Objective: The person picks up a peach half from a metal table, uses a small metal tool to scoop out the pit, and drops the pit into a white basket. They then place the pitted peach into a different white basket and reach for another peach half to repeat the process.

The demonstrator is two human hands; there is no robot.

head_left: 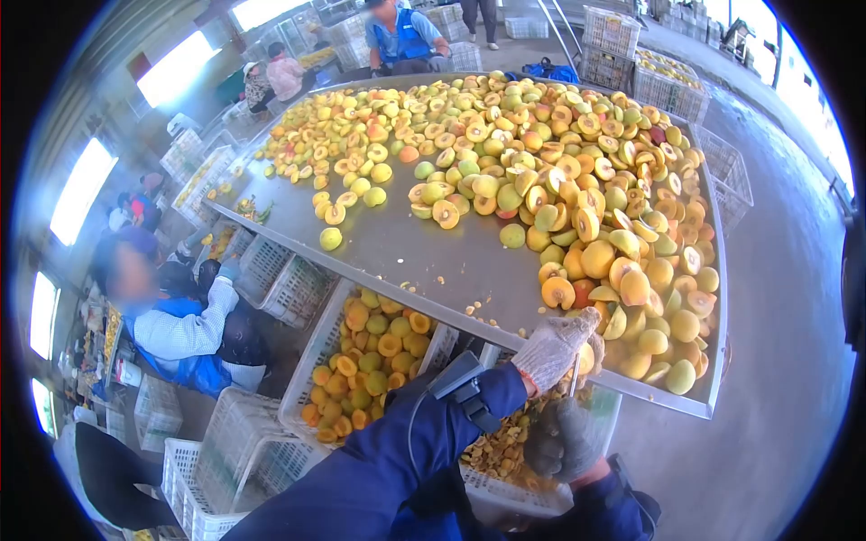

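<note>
Over on the left, a seated co-worker [176, 334] in a blue apron is leaning toward the white crates [281, 281] standing under the table's edge. Nearer to me, more empty-looking plastic crates [216, 469] are sitting on the floor. Next along, a crate [296, 383] is holding a heap of yellow and orange fruit [374, 361], many of them halved with their cut faces showing. Behind the far edge of the metal table [388, 239], another person [406, 41] in a blue vest is facing this way. Loose fruit is lying scattered over the table's left part, with small crumbs dotting the bare metal near the front edge.

The left hand [557, 350], in a pale knitted glove, is angling in over that front edge, its fingers closing around a yellow piece of fruit [587, 359]. That piece is hanging just beside the table's rim, and a thin metal tool [575, 374] is standing upright against it. Just below, the right hand [557, 440], in a dark glove, is gripping the tool in curled fingers; its handle is hiding inside the fist. Beneath both hands, brownish scraps [496, 451] are filling another crate [519, 496].

Further right, the big pile of fruit [577, 189] is spreading to the table's right rim, and white crates [726, 171] are standing beyond it.
</note>
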